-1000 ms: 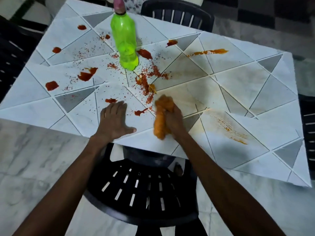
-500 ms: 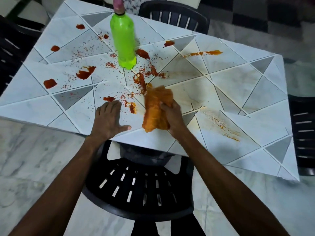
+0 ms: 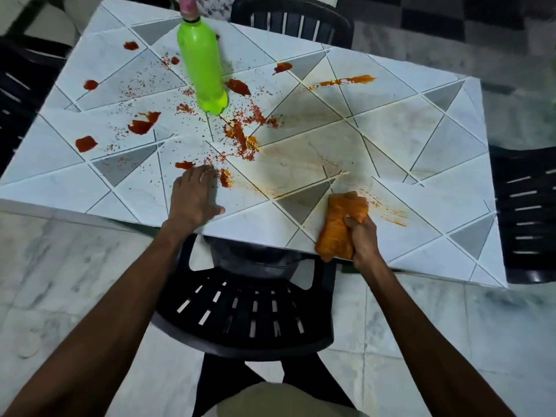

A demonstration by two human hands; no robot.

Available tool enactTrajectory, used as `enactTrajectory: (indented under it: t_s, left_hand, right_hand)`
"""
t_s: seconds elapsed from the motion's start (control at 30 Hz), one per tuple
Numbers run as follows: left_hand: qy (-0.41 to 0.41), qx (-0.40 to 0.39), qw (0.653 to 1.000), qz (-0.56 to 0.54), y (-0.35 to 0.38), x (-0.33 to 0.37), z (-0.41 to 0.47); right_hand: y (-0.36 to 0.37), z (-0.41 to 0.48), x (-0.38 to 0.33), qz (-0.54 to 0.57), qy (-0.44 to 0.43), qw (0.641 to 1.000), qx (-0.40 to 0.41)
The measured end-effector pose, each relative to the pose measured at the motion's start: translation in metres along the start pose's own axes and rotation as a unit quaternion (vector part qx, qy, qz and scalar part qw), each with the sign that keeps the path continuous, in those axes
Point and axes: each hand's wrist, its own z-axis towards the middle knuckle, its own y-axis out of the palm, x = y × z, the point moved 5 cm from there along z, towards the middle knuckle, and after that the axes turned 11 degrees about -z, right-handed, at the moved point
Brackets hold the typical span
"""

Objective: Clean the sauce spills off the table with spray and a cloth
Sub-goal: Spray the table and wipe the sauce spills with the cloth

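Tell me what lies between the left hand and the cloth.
In the head view, no object: only table with faint orange smears, between the left hand and the cloth the right hand grips.

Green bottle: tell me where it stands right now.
Head view: the green bottle stands on the table, far left of centre, among red sauce spills, beyond the left hand.

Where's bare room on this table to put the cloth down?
Bare: the right end of the white patterned table, between the orange sauce streak and the black plastic chair; also the near edge left of the left hand. Crowded with red sauce blobs around the green plastic bottle.
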Motion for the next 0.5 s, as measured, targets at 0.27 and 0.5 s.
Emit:
enactTrajectory:
  t_s: [0.27,0.5]
  left_hand:
    - [0.079,0.009,0.996,-0.035,-0.005,-0.032,-0.001]
    - [0.148,-0.018,0.983,-0.103,-0.022,-0.101,0.026]
  right_hand:
    - [0.162,-0.016,-0.017,0.034,0.010,0.999,-0.040]
    - [0.282,-0.048,-0.038,0.090,0.001,0.995,-0.041]
